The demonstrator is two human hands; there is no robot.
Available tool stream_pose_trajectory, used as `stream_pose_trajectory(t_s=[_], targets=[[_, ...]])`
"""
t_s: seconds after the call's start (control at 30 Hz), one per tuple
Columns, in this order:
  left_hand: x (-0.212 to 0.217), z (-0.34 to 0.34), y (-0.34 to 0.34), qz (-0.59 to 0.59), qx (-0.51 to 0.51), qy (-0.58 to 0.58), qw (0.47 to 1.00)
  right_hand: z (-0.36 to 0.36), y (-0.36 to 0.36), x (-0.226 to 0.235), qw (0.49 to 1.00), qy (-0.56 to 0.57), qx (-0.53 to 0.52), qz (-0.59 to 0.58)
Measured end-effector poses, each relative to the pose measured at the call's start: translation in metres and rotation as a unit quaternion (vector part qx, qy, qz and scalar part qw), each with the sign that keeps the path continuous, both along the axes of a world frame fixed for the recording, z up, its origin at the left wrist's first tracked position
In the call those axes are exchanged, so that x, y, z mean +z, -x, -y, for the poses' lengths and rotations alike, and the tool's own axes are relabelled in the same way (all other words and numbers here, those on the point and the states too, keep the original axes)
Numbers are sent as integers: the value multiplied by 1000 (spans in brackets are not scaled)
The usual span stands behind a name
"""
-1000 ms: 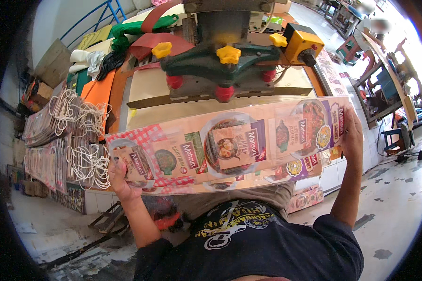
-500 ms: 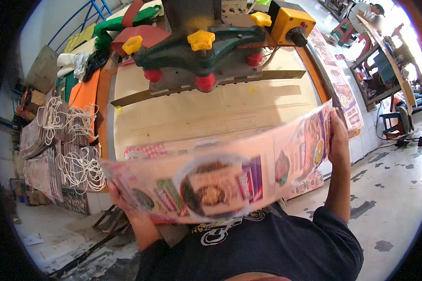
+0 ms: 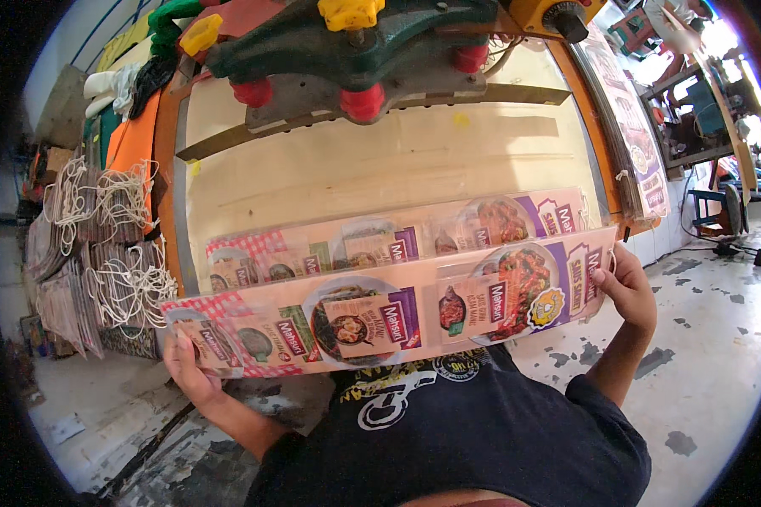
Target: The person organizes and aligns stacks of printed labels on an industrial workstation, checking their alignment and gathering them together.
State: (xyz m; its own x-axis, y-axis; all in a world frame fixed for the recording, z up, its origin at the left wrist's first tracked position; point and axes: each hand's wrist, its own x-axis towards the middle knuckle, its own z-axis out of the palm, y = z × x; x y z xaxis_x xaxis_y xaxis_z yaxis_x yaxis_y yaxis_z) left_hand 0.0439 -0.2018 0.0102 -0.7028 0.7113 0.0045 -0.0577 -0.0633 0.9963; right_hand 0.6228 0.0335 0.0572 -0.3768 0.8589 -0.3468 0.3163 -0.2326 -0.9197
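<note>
Cream board (image 3: 380, 173) covers the worktable (image 3: 167, 152) above scuffed floor (image 3: 698, 338); left hand (image 3: 190, 370) and right hand (image 3: 632, 291), curled closed, grip a printed banner (image 3: 427, 314) by its ends.

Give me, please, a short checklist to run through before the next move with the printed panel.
1. Left hand gripping the left end of the held panel: ok.
2. Right hand gripping its right end: ok.
3. Second panel lying in front of the metal bar, not under it: ok.
4. Held panel apart from the second panel: cannot tell; it overlaps it in this view, so contact is hidden.
5. Black dial setting: cannot tell; too small to read.
6. White cords at the left neatly gathered: not ok; they hang in loose loops.
</note>
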Motion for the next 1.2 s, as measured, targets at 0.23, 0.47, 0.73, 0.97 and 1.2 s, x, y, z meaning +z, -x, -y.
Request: stream_pose_trajectory(t_s=[0.23, 0.47, 0.73, 0.97, 1.2], targets=[[16, -5, 2, -96, 8, 92, 991, -8, -4, 24, 988, 50, 108, 97], [14, 3, 13, -173, 21, 188, 967, -13, 8, 41, 981, 94, 136, 105], [37, -30, 10, -217, 20, 133, 967, -19, 4, 47, 1000, 5, 21, 21], [41, -62, 0, -376, -20, 258, 890, -35, 9, 28, 971, -107, -58, 207], [21, -72, -10, -306, -34, 309, 900, -33, 8, 19, 951, -135, -53, 271]])
